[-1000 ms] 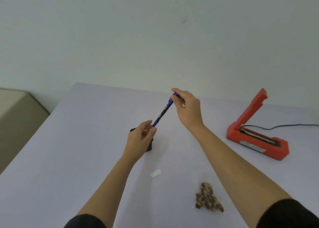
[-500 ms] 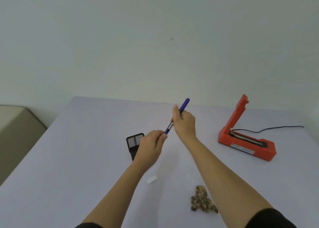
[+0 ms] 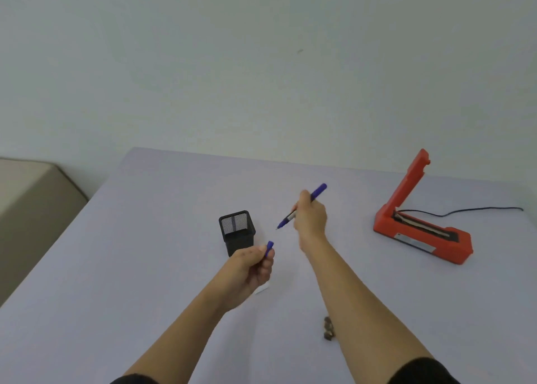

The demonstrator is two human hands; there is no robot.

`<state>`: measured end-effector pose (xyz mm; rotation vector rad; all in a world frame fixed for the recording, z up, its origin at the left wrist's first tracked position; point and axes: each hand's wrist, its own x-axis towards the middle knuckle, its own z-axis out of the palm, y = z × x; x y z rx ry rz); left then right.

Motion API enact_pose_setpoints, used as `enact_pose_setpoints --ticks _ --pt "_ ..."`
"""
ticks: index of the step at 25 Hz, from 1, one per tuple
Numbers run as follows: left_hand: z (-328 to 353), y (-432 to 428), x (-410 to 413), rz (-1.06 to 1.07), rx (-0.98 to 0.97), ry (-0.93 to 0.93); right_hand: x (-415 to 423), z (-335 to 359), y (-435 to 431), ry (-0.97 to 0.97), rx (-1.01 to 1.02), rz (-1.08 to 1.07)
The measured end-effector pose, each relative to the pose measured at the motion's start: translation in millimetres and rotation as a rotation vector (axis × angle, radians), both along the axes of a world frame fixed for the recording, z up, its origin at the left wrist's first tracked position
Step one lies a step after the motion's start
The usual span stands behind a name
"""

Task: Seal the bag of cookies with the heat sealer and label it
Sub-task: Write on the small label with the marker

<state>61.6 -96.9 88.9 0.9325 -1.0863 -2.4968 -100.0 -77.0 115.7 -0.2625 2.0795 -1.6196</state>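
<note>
Pen point(image 3: 302, 209) uncapped in right hand point(image 3: 310, 219), fingers wrapped round barrel, tip aimed down-left. Left hand point(image 3: 252, 270) pinches cap point(image 3: 269, 248). White label point(image 3: 261, 289) lies flat just under left hand, toward near edge of the surface point(image 3: 145, 238); cookie bag point(image 3: 328, 329) nearer still, half hidden by right forearm. Judgement: tip must travel toward near edge to reach label.

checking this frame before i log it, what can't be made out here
- Bag of cookies, head view: mostly hidden behind the right forearm; its seal cannot be judged.
- White label, head view: half covered by the left hand; any writing is too small to tell.
- Pen cap: lower part buried in the left hand's fingers.
- Heat sealer: nameplate text unreadable.
</note>
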Motion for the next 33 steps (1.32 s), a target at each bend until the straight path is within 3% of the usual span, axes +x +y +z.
enact_pose_setpoints --ticks 1,3,5,8,12,15,20,25,28,31,33 --pt "-9.0 2.2 12.0 0.022 0.059 -0.026 -14.2 2.2 2.8 -0.027 -0.017 -0.069" --pt "-28.3 2.3 38.5 0.091 0.027 -0.144 -33.5 6.3 7.8 0.031 -0.008 -0.003" --pt "-48.3 -4.2 52.1 0.132 -0.103 -0.3 -31.5 3.9 9.9 0.126 -0.006 0.174" --pt "-75.9 -23.1 54.4 0.076 -0.405 -0.599 -7.3 -23.2 12.8 0.057 -0.065 0.334" --pt "-101.0 -32.6 57.0 -0.044 -0.681 -0.844 12.4 -77.9 31.6 -0.037 -0.143 0.298" --pt "-117.3 -36.4 58.5 0.006 -0.812 -0.936 24.4 -118.6 45.4 -0.002 -0.065 0.261" --pt "-147.0 -40.0 62.7 0.075 -1.075 -0.958 38.3 -165.9 43.9 0.031 -0.051 0.194" --pt "-162.6 -38.9 69.5 0.101 -1.113 -0.907 52.0 -199.6 28.5 0.169 -0.079 0.255" --pt "-162.9 -37.1 73.0 0.16 -1.041 -0.901 56.5 -211.8 27.5 0.306 -0.085 0.3" --pt "-161.4 -23.9 77.4 0.388 -0.946 -0.882 58.0 -222.2 27.4 0.377 -0.074 0.293" --pt "-159.8 -4.8 78.7 0.539 -1.138 -0.847 58.6 -226.1 27.5 0.389 -0.083 0.302"
